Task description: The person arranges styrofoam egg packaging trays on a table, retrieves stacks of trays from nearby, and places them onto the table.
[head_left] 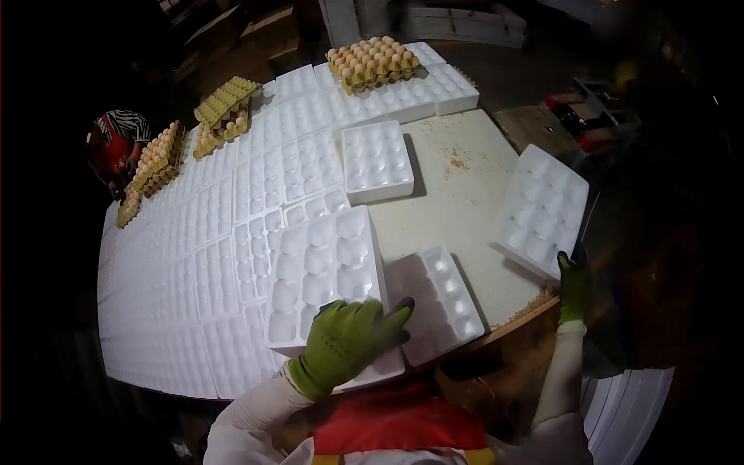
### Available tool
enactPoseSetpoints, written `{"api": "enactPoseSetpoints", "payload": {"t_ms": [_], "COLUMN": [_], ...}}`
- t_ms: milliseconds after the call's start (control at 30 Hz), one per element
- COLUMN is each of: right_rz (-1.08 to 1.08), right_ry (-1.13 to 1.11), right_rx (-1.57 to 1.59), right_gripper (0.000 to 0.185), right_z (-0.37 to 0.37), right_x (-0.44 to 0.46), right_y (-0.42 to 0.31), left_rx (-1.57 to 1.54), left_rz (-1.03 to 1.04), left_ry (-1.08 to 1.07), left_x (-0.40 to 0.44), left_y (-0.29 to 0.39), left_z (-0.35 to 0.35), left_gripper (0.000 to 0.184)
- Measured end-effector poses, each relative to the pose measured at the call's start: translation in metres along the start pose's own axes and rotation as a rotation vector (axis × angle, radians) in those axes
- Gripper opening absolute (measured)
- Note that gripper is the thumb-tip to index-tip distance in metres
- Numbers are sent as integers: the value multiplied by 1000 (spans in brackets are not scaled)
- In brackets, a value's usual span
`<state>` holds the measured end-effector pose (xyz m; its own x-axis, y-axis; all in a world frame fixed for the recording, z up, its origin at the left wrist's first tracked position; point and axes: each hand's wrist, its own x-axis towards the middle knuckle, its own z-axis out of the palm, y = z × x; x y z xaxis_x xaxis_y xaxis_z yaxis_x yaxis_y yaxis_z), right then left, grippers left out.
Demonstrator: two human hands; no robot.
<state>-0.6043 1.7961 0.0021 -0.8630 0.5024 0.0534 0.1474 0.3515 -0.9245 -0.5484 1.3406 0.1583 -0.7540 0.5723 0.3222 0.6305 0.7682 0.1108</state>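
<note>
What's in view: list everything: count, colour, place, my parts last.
Moulded trays: many, white, across table
Egg cartons: several, yellow, far and left
Eggs: many, brownish, in cartons
Table: one, pale, under trays
Crumbs: uncounted, tan, on table
Boxes: several, brown, background
Unclear equipment: uncounted, red, upper right
Coworker: one, in red, far left
Stack: one, white, lower right
Left hand: one, gloved green, at near tray
Right hand: one, gloved green, on right tray
Sleeves: two, white, arms
Apron: one, red, bottom
</note>
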Motion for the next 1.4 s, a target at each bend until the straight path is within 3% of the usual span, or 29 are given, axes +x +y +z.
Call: {"api": "enactPoseSetpoints", "payload": {"t_ms": [33,133,267,367,400,500,567,600,633,700,767,867,900,933,1033,1100,1167,1267,1400], "right_rz": [49,-137,-221,-196,-207,-370,-547,-448,-167,-110,222,-125,-139,-15,-19,133,-94,-162,-195], "right_ry": [6,-41,-153,-267,-245,71,-34,-259,-431,-539,-730,-726,-731,-745,-638,-598,-625,-633,-629], "right_rx": [-88,-329,-565,-652,-631,-532,-268,219,156,8,262,-246,-286,-257,-423,-238,-441,-522,-539], "right_gripper": [55,59,53,51,53,61,57,52,51,53,60,70,70,64,54,45,43,46,49], "right_z": [30,140,289,356,363,346,308,289,249,183,137,104,103,95,66,51,46,64,54], "right_x": [40,167,243,272,270,234,192,159,117,36,-42,-120,-129,-131,-132,-128,-127,-140,-147], "right_y": [2,54,33,2,-8,-26,-20,0,-7,11,19,2,6,1,-16,-12,-1,-8,-30], "left_rx": [15,4,-93,-289,-209,-93,-134,-179,-220,-281,-184,-320,-352,-373,-273,-320,-412,-487,-460], "left_rz": [-10,16,-41,-134,-63,81,122,64,8,-35,-72,-213,-261,-202,-156,-208,-264,-260,-137], "left_ry": [-12,-38,-132,-182,-170,-99,10,41,69,87,55,63,51,51,4,-61,-25,-152,-77], "left_x": [6,21,38,40,47,75,96,106,115,129,142,158,163,166,165,170,170,182,197], "left_y": [-1,0,7,11,11,12,5,4,4,-6,-17,-33,-34,-29,-14,-16,-20,-31,-37], "left_z": [6,14,14,20,24,35,61,74,86,113,146,195,206,214,260,243,255,254,241], "left_gripper": [48,46,40,33,34,36,30,26,23,21,22,21,22,25,27,30,37,39,33]}}
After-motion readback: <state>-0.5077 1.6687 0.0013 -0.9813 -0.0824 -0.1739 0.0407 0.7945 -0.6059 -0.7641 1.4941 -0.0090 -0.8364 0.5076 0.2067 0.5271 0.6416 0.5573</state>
